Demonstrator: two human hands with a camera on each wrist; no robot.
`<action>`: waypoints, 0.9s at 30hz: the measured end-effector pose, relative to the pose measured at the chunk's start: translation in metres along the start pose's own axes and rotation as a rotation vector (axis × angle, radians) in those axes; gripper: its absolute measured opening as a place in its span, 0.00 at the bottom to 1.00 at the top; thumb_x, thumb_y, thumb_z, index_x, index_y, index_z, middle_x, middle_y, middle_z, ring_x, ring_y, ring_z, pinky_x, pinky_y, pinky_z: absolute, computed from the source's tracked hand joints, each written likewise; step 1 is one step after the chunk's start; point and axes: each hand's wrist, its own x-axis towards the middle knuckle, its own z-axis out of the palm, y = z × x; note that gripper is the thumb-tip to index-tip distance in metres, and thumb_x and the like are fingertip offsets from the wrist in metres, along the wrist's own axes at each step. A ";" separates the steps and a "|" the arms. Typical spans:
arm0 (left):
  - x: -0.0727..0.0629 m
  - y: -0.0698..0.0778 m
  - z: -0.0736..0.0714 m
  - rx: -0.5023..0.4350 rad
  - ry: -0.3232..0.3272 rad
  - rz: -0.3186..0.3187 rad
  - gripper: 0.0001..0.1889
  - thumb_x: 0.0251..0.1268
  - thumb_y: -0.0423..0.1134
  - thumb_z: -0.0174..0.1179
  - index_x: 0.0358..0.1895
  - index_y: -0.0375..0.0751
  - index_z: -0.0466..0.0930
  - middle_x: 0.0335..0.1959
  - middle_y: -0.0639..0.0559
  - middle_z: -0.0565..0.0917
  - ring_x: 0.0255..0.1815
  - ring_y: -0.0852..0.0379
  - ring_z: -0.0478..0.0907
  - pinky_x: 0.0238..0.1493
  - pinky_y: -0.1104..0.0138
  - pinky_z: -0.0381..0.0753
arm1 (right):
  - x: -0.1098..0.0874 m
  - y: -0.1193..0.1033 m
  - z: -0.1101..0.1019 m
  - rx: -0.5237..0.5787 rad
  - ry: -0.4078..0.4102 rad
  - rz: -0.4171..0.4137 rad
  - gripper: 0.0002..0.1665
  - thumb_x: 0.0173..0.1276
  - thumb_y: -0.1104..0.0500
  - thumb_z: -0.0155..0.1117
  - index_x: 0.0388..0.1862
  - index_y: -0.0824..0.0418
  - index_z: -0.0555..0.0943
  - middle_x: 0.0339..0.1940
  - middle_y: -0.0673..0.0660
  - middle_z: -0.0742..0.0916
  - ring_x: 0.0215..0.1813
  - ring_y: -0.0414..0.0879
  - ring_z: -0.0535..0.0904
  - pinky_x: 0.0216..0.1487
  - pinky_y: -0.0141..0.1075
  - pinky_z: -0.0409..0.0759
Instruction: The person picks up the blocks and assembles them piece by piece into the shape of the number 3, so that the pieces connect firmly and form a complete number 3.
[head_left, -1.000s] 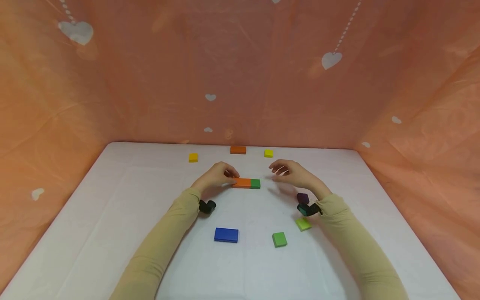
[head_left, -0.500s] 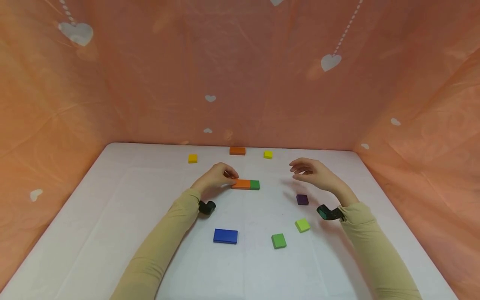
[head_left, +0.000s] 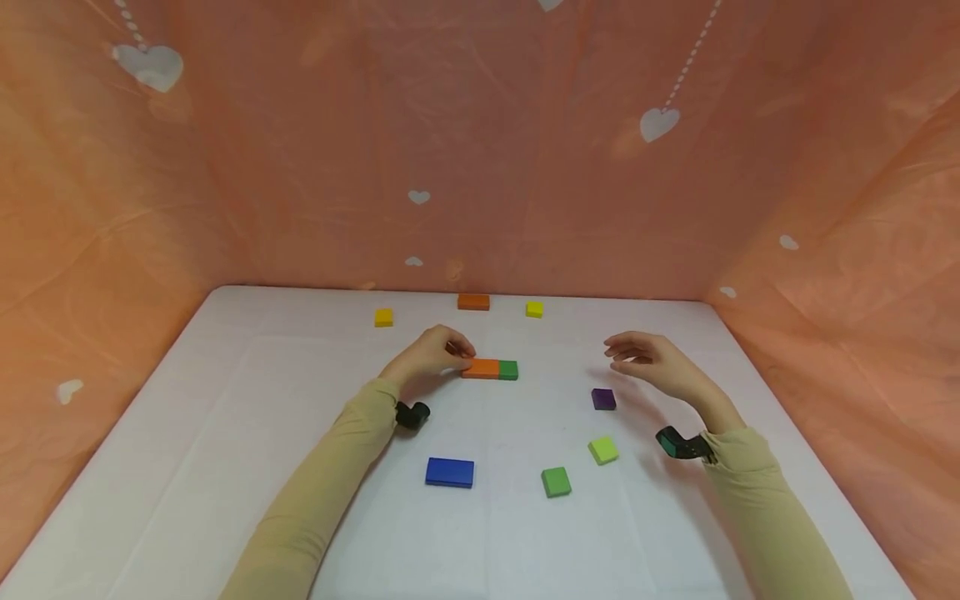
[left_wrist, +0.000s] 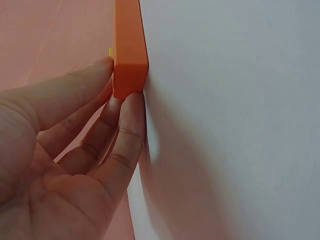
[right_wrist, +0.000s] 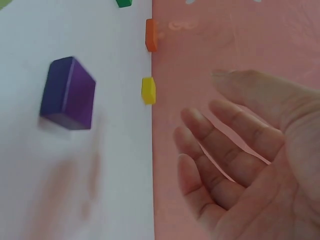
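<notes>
My left hand (head_left: 431, 352) holds the left end of an orange block (head_left: 482, 369) lying on the white table. In the left wrist view the thumb is at one side of this orange block (left_wrist: 131, 45) and a fingertip meets its near end. A short green block (head_left: 507, 370) sits end to end against the orange one. My right hand (head_left: 652, 360) hovers over the right part of the table with loosely bent fingers and nothing between them. Nearest to it lies a purple block (head_left: 603, 399), also seen as a dark purple block (right_wrist: 70, 95) in the right wrist view.
Toward the front lie a blue block (head_left: 450, 472), a green square block (head_left: 556, 482) and a lime block (head_left: 603, 450). Along the back edge are an amber block (head_left: 383, 317), a darker orange block (head_left: 473, 302) and a yellow block (head_left: 534, 309). An orange curtain (head_left: 480, 167) surrounds the table.
My right hand has moved away to the right from beside the green block, then slightly toward me, uncovering the purple block. The left hand stays at the orange block.
</notes>
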 end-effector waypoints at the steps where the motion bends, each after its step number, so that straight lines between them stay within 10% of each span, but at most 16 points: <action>1: 0.000 0.000 0.000 -0.003 0.002 -0.001 0.09 0.61 0.33 0.65 0.44 0.38 0.84 0.37 0.51 0.82 0.41 0.53 0.75 0.50 0.62 0.74 | -0.002 0.002 0.000 0.003 0.002 0.003 0.21 0.67 0.62 0.64 0.56 0.69 0.76 0.50 0.68 0.82 0.52 0.60 0.78 0.50 0.29 0.76; 27: 0.000 0.000 0.002 -0.035 0.001 0.013 0.08 0.61 0.33 0.65 0.43 0.40 0.83 0.38 0.52 0.82 0.42 0.52 0.74 0.49 0.63 0.73 | -0.026 0.034 0.020 0.087 -0.084 0.038 0.25 0.64 0.62 0.66 0.58 0.71 0.74 0.52 0.66 0.81 0.53 0.58 0.77 0.49 0.30 0.76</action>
